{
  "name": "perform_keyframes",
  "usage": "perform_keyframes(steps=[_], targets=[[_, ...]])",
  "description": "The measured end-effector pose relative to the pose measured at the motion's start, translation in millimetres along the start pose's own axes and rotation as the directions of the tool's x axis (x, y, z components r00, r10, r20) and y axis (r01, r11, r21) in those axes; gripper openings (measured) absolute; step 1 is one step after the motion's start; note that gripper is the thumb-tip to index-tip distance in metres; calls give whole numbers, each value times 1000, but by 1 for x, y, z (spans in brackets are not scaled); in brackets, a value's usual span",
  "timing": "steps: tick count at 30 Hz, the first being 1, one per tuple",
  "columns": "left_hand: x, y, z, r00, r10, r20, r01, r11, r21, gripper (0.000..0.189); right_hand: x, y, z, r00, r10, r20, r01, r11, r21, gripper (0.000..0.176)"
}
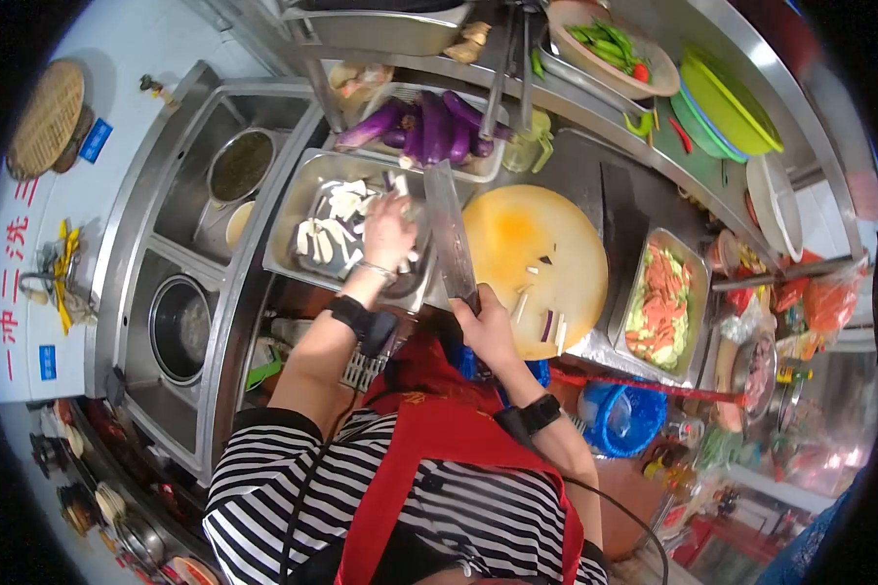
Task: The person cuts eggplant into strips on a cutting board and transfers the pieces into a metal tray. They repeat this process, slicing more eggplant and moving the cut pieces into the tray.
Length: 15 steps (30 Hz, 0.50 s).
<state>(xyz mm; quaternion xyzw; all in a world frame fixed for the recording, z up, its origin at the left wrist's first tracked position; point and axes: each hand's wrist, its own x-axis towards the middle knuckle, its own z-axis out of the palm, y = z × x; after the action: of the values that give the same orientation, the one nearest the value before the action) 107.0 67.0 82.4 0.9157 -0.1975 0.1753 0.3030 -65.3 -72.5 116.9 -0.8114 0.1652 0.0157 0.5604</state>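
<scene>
My left hand (390, 236) is over a steel tray (278, 219), slightly smeared by motion, its fingers apart above the cut pieces. White eggplant strips (346, 203) lie in that tray, some with dark purple skin. In my right hand (489, 331) is the handle of a cleaver (447, 224). Its broad blade points away from me, between the tray and a round cutting board (566, 229). A few pale strips (521, 304) and a purple-edged piece (547, 324) are on the board. Whole purple eggplants (437, 132) fill a white basket (498, 168) behind the tray.
On the left are steel sinks (176, 398) with a pot (180, 330) in one. At right stands a tray of sliced vegetables (661, 302). A shelf (595, 107) above the back holds a bowl of green peppers (605, 44). Below is a blue bucket (626, 419).
</scene>
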Motion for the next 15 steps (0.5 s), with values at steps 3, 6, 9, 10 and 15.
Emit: perform_keyframes(steps=[3,6,9,10,15], targets=[[-1,-49,-18,994,-63,-85,55,994,-91,24,5,-19,-1,979,-191,-71,149,911,-385,27],[5,-44,-55,979,-109,-175,66,970,-232,19,8,-24,-5,945,-324,-50,229,762,-606,27],[9,-23,-73,998,35,-56,-49,961,-271,23,13,-24,-7,890,-455,23,333,615,-715,28],[11,-14,-76,988,154,32,-140,954,-267,26,13,-24,-8,870,-487,78,372,545,-751,28],[-4,10,-49,816,481,320,-497,867,-36,49,9,-30,-7,827,-534,178,436,410,-801,30]])
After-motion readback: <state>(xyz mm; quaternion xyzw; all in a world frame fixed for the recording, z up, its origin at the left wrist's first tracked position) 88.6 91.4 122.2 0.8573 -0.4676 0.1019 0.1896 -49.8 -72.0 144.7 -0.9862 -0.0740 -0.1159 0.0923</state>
